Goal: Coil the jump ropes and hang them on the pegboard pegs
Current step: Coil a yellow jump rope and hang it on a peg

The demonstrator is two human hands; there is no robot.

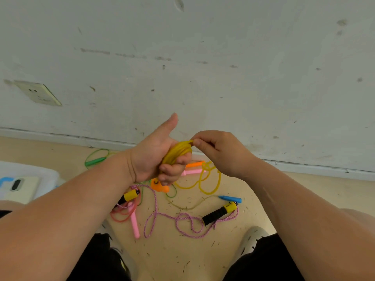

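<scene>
The left hand [156, 157] clenches the yellow rope [178, 152] coil, thumb up, so the loops stay gathered above the floor [263, 191]. The right hand [219, 153] pinches the strand beside it, probably feeding another turn.

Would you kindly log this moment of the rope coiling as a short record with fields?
left hand: grips the yellow coil, thumb raised
right hand: pinches the yellow coil's top strand
loose yellow rope: lies looped on the floor below
also on floor: green jump rope, black-handled braided rope
pegboard: not in view
</scene>
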